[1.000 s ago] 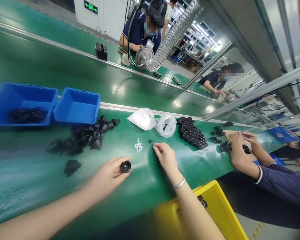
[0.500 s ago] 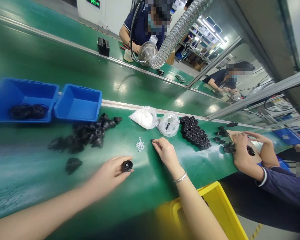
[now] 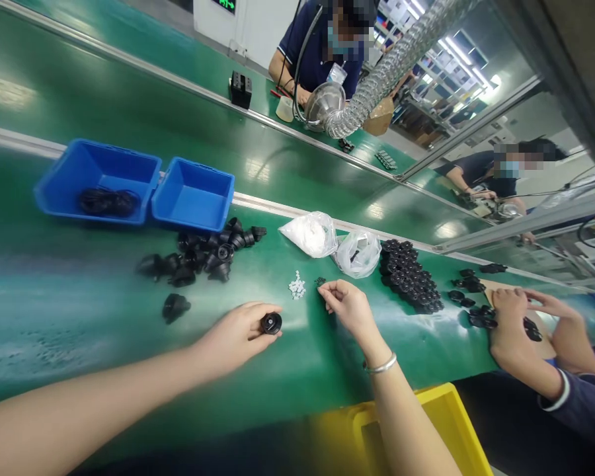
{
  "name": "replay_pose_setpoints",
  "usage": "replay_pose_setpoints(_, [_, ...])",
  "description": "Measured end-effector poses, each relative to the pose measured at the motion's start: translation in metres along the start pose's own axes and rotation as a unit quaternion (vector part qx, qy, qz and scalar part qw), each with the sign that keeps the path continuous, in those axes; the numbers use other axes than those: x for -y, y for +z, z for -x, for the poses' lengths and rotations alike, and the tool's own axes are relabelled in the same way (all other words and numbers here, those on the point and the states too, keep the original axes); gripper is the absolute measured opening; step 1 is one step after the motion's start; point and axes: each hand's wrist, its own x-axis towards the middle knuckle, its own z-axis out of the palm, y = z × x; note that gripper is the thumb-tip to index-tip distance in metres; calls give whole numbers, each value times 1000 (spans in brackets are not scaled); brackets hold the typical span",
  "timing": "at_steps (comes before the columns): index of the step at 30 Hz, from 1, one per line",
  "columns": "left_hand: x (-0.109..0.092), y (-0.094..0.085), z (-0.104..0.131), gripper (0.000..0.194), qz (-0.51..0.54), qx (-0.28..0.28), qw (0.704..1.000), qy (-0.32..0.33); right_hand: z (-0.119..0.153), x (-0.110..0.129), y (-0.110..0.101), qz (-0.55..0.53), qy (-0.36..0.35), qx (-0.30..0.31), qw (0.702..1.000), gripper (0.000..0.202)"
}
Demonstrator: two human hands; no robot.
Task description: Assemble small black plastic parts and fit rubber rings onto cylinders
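Between its thumb and fingers, my left hand [image 3: 242, 332] grips a round black part [image 3: 271, 323], its hollow end facing up. My right hand [image 3: 348, 305] has its fingertips pinched at the edge of a small pile of tiny black pieces [image 3: 320, 281]; whether a piece is between them is too small to tell. Left of that pile lies a little heap of pale pieces [image 3: 296, 287]. Behind are a bag of white material [image 3: 310, 235] and a clear plastic bag [image 3: 358, 254]. Loose black parts [image 3: 193, 256] lie beyond my left hand.
Two blue bins, one with black items [image 3: 110, 201] and one beside it [image 3: 193, 194], stand at the left. Rows of black parts [image 3: 410, 276] sit right. A yellow bin [image 3: 453, 423] is under my right forearm. A person's hands [image 3: 520, 320] work at far right.
The whole view has shifted, so the bench items appear further right. My left hand still holds the black part, and my right fingertips remain at the tiny black pieces.
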Motion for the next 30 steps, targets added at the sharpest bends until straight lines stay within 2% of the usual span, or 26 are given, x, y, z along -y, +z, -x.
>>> replay_pose_setpoints(3, [3,0,-1,38,-17,-13,1000,19,27,32,18,-27,-67,-36,997,16])
replay_pose_setpoints(6, [2,-1,-1,37,-50,-22,998,34,48,62,40,-46,-164,-26,985,9])
replay_pose_setpoints(8, [-2,-3,-1,36,-93,-26,994,40,52,72,52,-54,-196,-22,979,8])
replay_pose_setpoints(12, [-8,-5,0,32,-156,-37,986,52,46,72,64,-36,-209,-17,977,9])
replay_pose_setpoints(16, [-6,-5,0,33,-129,-30,990,53,48,67,63,14,-245,-18,969,14])
replay_pose_setpoints(21, [-4,-4,-1,40,-110,-30,993,31,62,61,65,114,-280,-24,953,31])
replay_pose_setpoints(25, [-1,-5,-1,45,-127,-38,990,45,70,57,68,195,-312,-31,929,47])
replay_pose_setpoints(30, [0,-5,-2,46,-158,-57,984,55,70,57,72,197,-312,-1,929,53])
